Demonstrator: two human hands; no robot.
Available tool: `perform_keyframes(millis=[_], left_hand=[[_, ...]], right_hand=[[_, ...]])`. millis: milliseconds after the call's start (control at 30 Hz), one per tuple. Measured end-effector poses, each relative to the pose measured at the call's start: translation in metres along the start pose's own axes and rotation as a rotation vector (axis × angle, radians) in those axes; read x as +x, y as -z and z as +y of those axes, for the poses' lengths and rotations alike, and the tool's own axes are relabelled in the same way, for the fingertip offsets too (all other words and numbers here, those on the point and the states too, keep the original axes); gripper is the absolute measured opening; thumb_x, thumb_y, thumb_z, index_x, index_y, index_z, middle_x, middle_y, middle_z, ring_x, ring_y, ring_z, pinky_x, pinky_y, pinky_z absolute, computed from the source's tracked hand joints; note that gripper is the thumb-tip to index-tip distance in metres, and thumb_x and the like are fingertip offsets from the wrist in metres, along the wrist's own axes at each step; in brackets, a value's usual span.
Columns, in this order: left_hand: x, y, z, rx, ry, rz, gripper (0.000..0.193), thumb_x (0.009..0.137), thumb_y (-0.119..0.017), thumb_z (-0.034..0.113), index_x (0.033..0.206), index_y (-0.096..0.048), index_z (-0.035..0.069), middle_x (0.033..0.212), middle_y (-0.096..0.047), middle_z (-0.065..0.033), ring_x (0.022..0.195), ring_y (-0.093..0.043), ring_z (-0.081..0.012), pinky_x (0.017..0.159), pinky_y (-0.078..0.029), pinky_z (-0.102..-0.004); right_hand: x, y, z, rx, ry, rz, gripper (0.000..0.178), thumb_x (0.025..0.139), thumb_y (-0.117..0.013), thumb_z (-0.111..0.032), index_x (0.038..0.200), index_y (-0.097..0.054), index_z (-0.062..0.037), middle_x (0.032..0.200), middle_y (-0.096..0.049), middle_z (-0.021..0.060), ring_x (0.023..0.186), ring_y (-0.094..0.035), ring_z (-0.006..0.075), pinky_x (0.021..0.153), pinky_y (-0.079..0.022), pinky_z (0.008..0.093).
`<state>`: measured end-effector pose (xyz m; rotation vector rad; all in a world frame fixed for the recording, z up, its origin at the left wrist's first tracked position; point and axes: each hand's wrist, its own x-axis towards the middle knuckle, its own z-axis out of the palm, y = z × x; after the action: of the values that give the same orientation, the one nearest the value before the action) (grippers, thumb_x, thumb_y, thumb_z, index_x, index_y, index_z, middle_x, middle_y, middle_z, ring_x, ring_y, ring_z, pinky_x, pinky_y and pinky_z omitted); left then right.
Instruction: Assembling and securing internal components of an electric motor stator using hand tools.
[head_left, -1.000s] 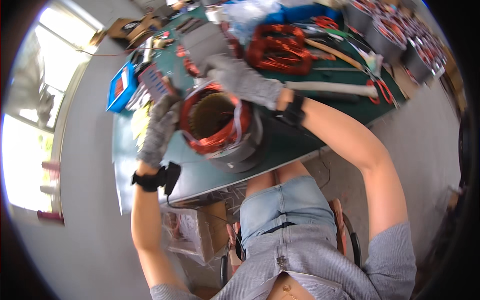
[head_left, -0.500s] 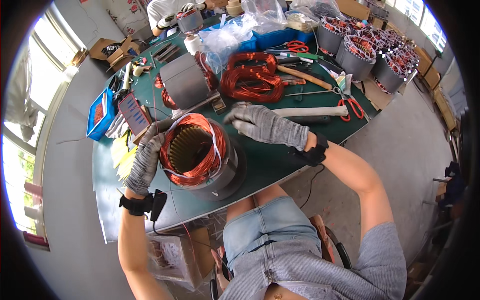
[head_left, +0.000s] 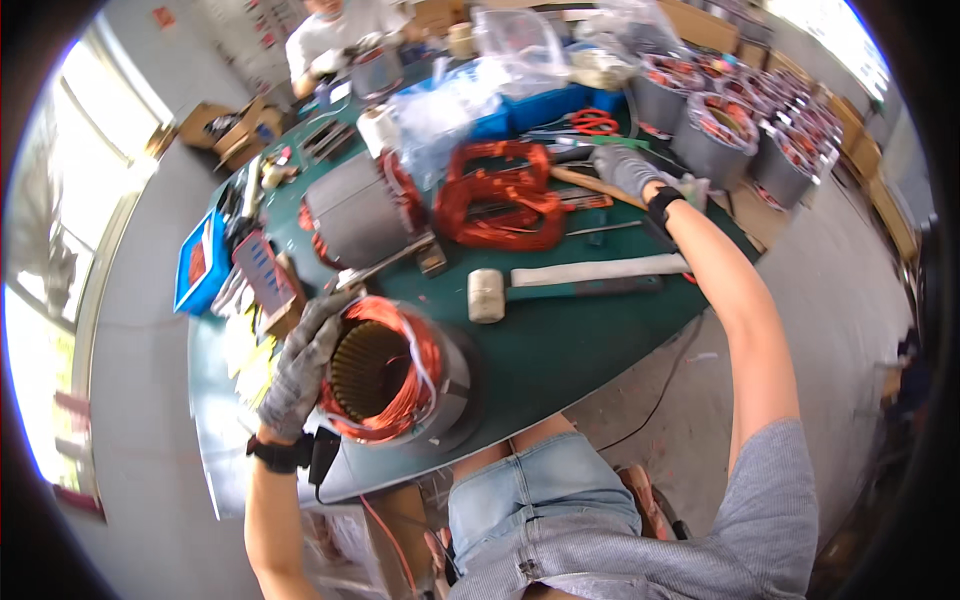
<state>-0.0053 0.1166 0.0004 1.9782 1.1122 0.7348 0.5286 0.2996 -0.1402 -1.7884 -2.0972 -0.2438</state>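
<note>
Green bench (head_left: 560,350) fills the middle of the view, with grey floor bending around it and bright windows at the far left. At the left edge sit a blue tray (head_left: 200,262) and a clutter of small parts too blurred to name. The left hand (head_left: 300,365), gloved in grey, is cupped over the near rim of the stator (head_left: 395,375), fingers curled onto the copper winding; the stator stands on end at the bench's near edge with its bore facing up, and that grip looks meant to steady it. Behind it a second stator (head_left: 355,215) lies on its side, and beside that a loose bundle of copper coils (head_left: 495,195). A mallet (head_left: 560,285) lies flat across the middle, near both hands. The right arm stretches far across the bench, and the right hand (head_left: 625,168), also gloved, reaches in among the tools by the red scissors (head_left: 595,122); whether it grips anything I cannot tell, since its fingers are turned away. A row of finished stators (head_left: 740,120) curves along the far right, partly cut off by the rim. Another person's torso shows at the top, cut off by the frame.
</note>
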Motion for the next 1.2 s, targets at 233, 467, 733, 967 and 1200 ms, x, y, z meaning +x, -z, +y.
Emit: perform_keyframes(millis=[233, 467, 733, 967, 1200], left_hand=[[0.001, 0.004, -0.017, -0.060, -0.004, 0.020, 0.046, 0.106, -0.030, 0.031, 0.133, -0.050, 0.000, 0.131, -0.056, -0.0105, 0.122, -0.052, -0.0188, 0.108, -0.037, -0.0326], [0.013, 0.005, -0.043, -0.675, 0.095, -0.163, 0.058, 0.100, -0.045, 0.045, 0.135, -0.046, -0.001, 0.129, -0.055, -0.0104, 0.122, -0.053, -0.0178, 0.107, -0.040, -0.0321], [0.002, 0.002, -0.057, -0.722, 0.004, -0.096, 0.056, 0.100, -0.047, 0.040, 0.139, -0.044, -0.001, 0.133, -0.053, -0.0121, 0.122, -0.052, -0.0172, 0.107, -0.041, -0.0322], [-0.012, 0.001, -0.050, -0.688, -0.005, 0.080, 0.042, 0.097, -0.055, 0.037, 0.119, -0.057, 0.002, 0.115, -0.062, -0.0070, 0.107, -0.059, -0.0127, 0.097, -0.048, -0.0273], [-0.006, -0.001, -0.055, -0.784, 0.069, 0.090, 0.022, 0.095, -0.059, 0.017, 0.114, -0.061, 0.005, 0.103, -0.064, -0.0033, 0.097, -0.060, -0.0096, 0.089, -0.051, -0.0258]], right_hand=[[0.025, -0.026, 0.040, -0.173, 0.041, -0.221, 0.026, 0.079, -0.063, -0.025, 0.091, -0.068, -0.0028, 0.095, -0.066, 0.0221, 0.091, -0.064, 0.0372, 0.081, -0.051, 0.0446], [0.007, -0.020, 0.059, -0.341, -0.130, -0.394, 0.050, 0.080, -0.063, -0.049, 0.093, -0.071, -0.0017, 0.097, -0.068, 0.0244, 0.093, -0.065, 0.0397, 0.081, -0.052, 0.0452], [-0.017, 0.037, 0.052, 0.298, -0.173, 0.128, 0.044, 0.096, -0.053, -0.040, 0.110, -0.066, -0.0005, 0.108, -0.068, 0.0163, 0.098, -0.063, 0.0294, 0.087, -0.046, 0.0380], [-0.028, 0.159, -0.132, 1.287, -0.051, -0.224, 0.028, 0.099, -0.052, -0.033, 0.100, -0.062, -0.0071, 0.084, -0.061, 0.0010, 0.080, -0.056, 0.0078, 0.076, -0.048, 0.0240], [-0.047, 0.139, -0.264, 0.387, 0.603, 0.000, 0.028, 0.092, -0.060, -0.020, 0.108, -0.061, 0.0025, 0.109, -0.061, 0.0210, 0.105, -0.060, 0.0332, 0.091, -0.048, 0.0398]])
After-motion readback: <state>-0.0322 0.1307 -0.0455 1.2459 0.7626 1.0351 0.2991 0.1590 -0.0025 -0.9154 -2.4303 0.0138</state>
